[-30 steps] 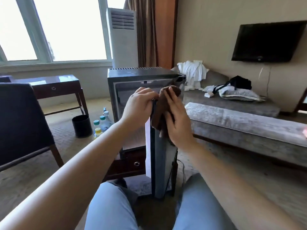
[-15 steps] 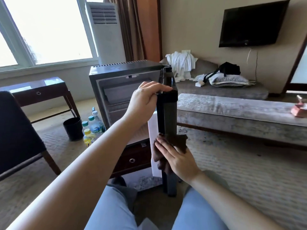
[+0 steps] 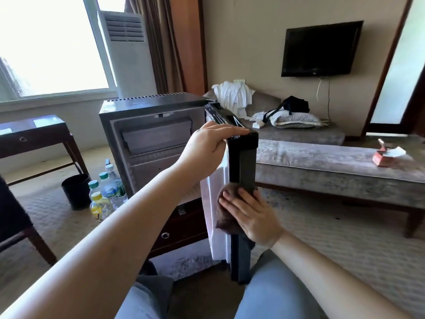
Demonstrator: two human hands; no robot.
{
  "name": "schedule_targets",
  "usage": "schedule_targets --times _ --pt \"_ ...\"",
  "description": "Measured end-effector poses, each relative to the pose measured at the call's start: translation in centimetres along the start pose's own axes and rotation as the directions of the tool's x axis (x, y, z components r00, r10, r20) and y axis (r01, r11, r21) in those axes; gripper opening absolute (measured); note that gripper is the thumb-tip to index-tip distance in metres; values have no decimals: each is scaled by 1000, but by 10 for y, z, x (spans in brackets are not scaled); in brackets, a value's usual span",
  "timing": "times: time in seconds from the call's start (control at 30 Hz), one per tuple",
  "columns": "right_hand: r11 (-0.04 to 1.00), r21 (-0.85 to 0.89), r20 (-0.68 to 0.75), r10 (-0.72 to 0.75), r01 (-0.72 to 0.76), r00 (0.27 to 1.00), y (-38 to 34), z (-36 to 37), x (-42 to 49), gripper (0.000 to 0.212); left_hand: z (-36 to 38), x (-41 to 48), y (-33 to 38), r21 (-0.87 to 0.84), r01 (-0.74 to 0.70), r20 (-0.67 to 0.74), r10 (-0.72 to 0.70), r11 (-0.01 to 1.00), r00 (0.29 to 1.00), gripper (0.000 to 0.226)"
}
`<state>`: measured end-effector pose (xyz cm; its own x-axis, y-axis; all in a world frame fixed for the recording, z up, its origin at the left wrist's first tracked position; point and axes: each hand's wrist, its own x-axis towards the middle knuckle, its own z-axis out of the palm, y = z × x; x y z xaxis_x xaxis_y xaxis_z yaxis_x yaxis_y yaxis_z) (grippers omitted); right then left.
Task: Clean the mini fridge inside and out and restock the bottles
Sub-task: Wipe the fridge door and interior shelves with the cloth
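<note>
Both forearms are bare along their whole visible length, down to the left hand (image 3: 207, 143) and the right hand (image 3: 250, 215). Light blue-grey trousers (image 3: 276, 291) of smooth, plain cloth cover both thighs and knees. Between the legs shows a dark grey piece of fabric (image 3: 156, 284), too cropped to identify.

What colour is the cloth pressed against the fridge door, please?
Dark brown; the cloth on the fridge door shows best in the head view.
</note>
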<state>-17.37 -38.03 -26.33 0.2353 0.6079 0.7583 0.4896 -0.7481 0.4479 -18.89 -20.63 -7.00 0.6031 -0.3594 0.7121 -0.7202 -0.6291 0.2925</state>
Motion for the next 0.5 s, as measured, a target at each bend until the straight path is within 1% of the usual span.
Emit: schedule_targets --times 0.03,0.07,0.17,0.27,0.37,0.43,0.5 --pt "999 -31 25 -24 24 999 1 -1 -11 57 2 2 2 5 -14 18 14 1000 1000 63" --pt "999 -51 32 -17 19 999 4 -3 -15 54 5 7 4 12 -34 36 33 999 999 64" --pt "995 -65 44 76 -73 996 18 -14 -24 43 23 16 20 12 -88 68 86 996 994 66" --pt "985 -6 63 173 -173 983 37 -23 -45 41 51 24 28 23 -149 96 146 989 985 65" --pt "963 -10 54 269 -269 962 66 -35 -54 38 72 44 29 1 -215 172 211 977 962 58" --pt "941 -18 16 339 -339 941 83 -45 -54 36 82 51 25 26 -210 196 201 977 960 53" --pt "914 19 1 405 -404 915 97 -52 -53 39 98 51 12 69 -139 171 125 988 977 49"
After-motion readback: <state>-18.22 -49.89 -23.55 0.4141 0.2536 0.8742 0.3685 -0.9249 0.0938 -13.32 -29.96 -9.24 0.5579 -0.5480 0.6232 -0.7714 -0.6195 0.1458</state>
